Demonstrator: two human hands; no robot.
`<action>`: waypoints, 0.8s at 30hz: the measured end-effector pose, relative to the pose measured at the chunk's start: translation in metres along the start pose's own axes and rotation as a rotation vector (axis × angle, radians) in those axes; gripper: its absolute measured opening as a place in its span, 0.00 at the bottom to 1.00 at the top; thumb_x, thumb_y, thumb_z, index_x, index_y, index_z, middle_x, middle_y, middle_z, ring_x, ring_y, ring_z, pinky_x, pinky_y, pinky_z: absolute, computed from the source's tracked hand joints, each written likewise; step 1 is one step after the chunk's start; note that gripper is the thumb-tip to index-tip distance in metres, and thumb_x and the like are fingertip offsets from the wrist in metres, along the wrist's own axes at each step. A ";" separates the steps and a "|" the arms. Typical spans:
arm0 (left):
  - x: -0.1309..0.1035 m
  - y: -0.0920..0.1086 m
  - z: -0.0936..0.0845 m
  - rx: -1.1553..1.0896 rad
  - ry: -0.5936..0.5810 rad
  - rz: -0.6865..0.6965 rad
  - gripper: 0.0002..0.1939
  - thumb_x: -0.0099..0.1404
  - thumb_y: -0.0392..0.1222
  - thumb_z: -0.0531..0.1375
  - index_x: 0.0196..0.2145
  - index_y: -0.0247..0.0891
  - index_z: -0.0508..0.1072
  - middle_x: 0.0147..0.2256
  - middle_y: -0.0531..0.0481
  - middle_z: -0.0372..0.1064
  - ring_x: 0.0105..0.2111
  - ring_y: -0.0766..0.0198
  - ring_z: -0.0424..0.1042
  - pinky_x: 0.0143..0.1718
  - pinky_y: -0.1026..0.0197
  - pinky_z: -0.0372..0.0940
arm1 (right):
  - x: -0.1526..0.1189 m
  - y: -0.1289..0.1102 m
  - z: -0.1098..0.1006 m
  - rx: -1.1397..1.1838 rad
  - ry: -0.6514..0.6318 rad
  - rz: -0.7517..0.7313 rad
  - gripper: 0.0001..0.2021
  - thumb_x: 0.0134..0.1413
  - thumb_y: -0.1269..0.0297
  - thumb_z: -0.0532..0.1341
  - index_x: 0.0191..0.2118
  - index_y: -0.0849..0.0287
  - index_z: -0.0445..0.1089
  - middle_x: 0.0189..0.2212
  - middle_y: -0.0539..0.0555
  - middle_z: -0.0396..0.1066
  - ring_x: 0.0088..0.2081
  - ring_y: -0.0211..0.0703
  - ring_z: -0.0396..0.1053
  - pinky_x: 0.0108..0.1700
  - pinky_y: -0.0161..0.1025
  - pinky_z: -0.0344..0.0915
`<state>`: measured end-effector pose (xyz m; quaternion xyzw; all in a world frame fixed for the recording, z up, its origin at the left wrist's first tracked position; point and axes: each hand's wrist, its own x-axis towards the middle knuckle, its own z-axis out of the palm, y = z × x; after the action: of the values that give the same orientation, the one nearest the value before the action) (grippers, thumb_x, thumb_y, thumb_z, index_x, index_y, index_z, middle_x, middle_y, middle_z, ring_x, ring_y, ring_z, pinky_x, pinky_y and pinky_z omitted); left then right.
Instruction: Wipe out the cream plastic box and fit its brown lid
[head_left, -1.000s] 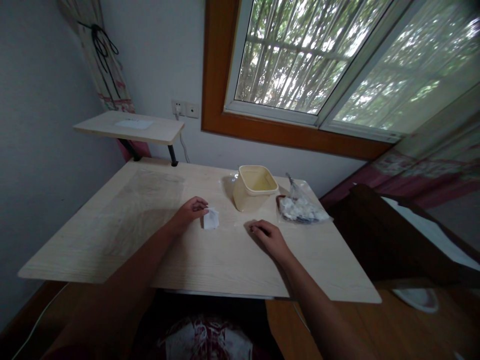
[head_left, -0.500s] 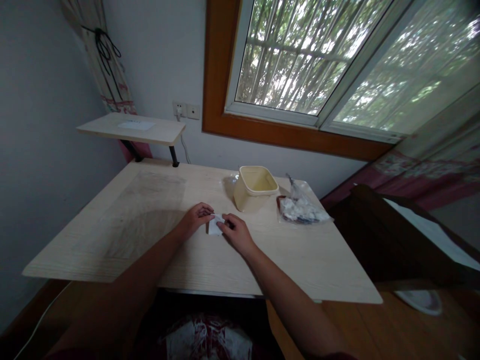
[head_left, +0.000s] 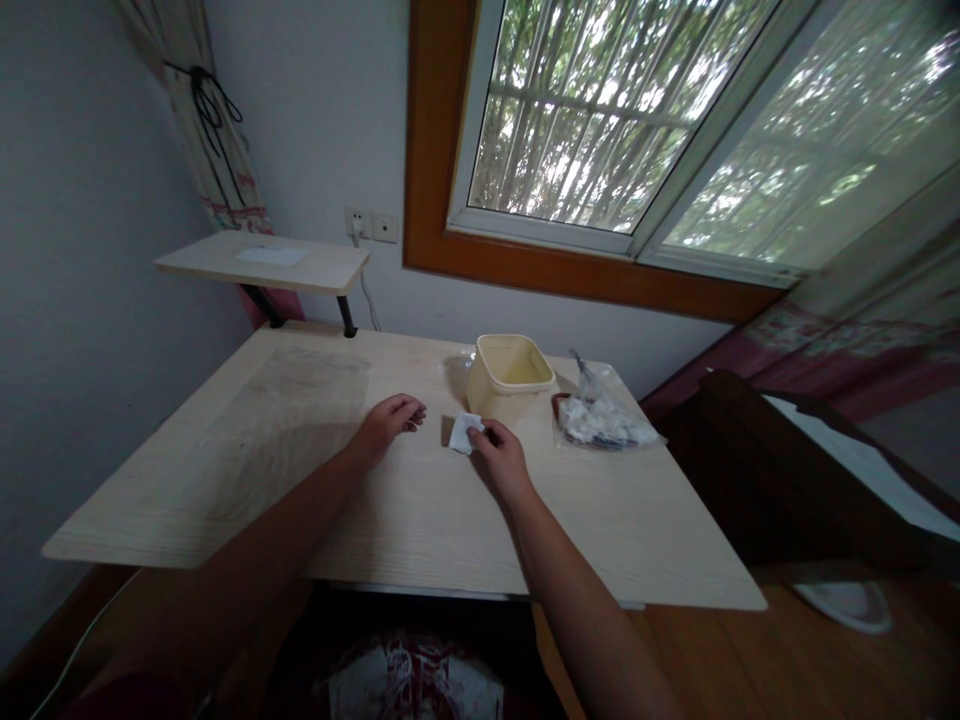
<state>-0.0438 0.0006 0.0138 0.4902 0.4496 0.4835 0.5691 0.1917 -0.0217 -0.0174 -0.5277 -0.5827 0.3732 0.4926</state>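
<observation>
My right hand [head_left: 501, 452] pinches a small white square packet [head_left: 463, 433], which looks like paper or a thin sachet, by its right edge. The packet is held over the table in front of the cream plastic tub [head_left: 491, 393]. To the left, my left hand [head_left: 390, 425] is apart from it, closed with its fingers curled together. A tiny pale strip shows at those fingertips, too small to name. The square tub stands upright with its top uncovered.
A clear plastic bag [head_left: 604, 420] with white crumpled pieces lies right of the tub. A transparent sheet [head_left: 277, 420] covers the table's left part. A small raised shelf [head_left: 330, 268] carries a paper [head_left: 271, 256]. Behind the table [head_left: 420, 530] are the wall and window.
Both hands were together on the white packet. Now my right hand has carried it right and toward the tub, while my left hand has let go and drawn slightly left.
</observation>
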 end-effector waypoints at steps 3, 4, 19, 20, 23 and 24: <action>0.019 0.019 0.006 0.097 -0.026 0.008 0.16 0.59 0.54 0.62 0.34 0.36 0.73 0.35 0.46 0.73 0.34 0.63 0.71 0.35 0.61 0.64 | 0.000 -0.001 -0.001 -0.005 0.005 0.004 0.15 0.51 0.50 0.64 0.34 0.58 0.74 0.28 0.49 0.70 0.30 0.41 0.64 0.35 0.37 0.60; 0.026 0.026 0.010 0.117 -0.037 0.011 0.16 0.60 0.53 0.62 0.35 0.36 0.72 0.36 0.45 0.73 0.34 0.63 0.71 0.35 0.61 0.64 | 0.000 -0.002 -0.001 -0.003 0.003 0.003 0.14 0.51 0.51 0.64 0.34 0.58 0.74 0.28 0.49 0.70 0.30 0.41 0.64 0.35 0.37 0.60; 0.093 0.058 0.084 0.145 -0.092 -0.094 0.20 0.61 0.59 0.61 0.32 0.40 0.63 0.24 0.54 0.62 0.22 0.68 0.63 0.25 0.64 0.56 | -0.001 0.000 -0.003 0.047 -0.002 0.028 0.14 0.51 0.51 0.65 0.36 0.57 0.73 0.27 0.48 0.70 0.29 0.40 0.64 0.34 0.36 0.59; 0.094 0.059 0.084 0.136 -0.112 -0.093 0.19 0.61 0.58 0.61 0.31 0.39 0.64 0.23 0.54 0.62 0.21 0.68 0.62 0.24 0.64 0.56 | -0.001 0.000 -0.003 0.048 -0.003 0.028 0.14 0.51 0.51 0.65 0.35 0.57 0.73 0.27 0.48 0.70 0.29 0.41 0.64 0.33 0.36 0.59; 0.099 0.064 0.084 0.148 -0.151 -0.100 0.15 0.60 0.53 0.61 0.29 0.38 0.66 0.20 0.53 0.62 0.20 0.68 0.63 0.23 0.65 0.55 | -0.001 0.000 -0.003 0.050 -0.008 0.024 0.14 0.51 0.50 0.64 0.33 0.57 0.73 0.27 0.48 0.70 0.29 0.41 0.64 0.33 0.36 0.59; 0.099 0.067 0.084 0.158 -0.159 -0.107 0.14 0.60 0.51 0.61 0.29 0.37 0.67 0.20 0.53 0.62 0.19 0.68 0.63 0.23 0.65 0.54 | 0.000 0.000 -0.002 0.052 -0.008 0.024 0.14 0.51 0.50 0.64 0.33 0.57 0.73 0.27 0.48 0.70 0.29 0.41 0.64 0.33 0.36 0.59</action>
<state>0.0442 0.0921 0.0865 0.5457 0.4651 0.3751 0.5875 0.1940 -0.0223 -0.0171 -0.5202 -0.5686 0.3961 0.4992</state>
